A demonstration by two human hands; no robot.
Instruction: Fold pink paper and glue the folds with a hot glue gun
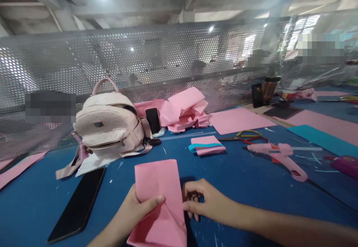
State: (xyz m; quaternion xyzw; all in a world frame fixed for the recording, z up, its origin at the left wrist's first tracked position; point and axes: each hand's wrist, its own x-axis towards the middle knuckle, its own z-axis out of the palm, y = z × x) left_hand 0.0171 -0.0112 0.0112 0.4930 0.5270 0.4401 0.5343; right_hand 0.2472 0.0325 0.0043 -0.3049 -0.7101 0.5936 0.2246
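My left hand (142,206) grips a folded pink paper piece (158,180) by its left side, thumb flat across the front. The piece looks like a paper bag, creased in the middle, with its lower end spreading into an opening. At its right edge is my right hand (200,202), fingers curled, with thumb and forefinger tips against the paper; the exact grip is partly hidden. Beyond the hands lies a small folded pink paper piece (208,141) with a blue strip (207,146) across it.
A pink glue gun (282,154) and scissors (243,137) lie to the right, near blue paper (324,139). At left are a black phone (78,204) and a pale backpack (109,122). Crumpled pink paper (184,107) sits before a perforated metal screen (167,49).
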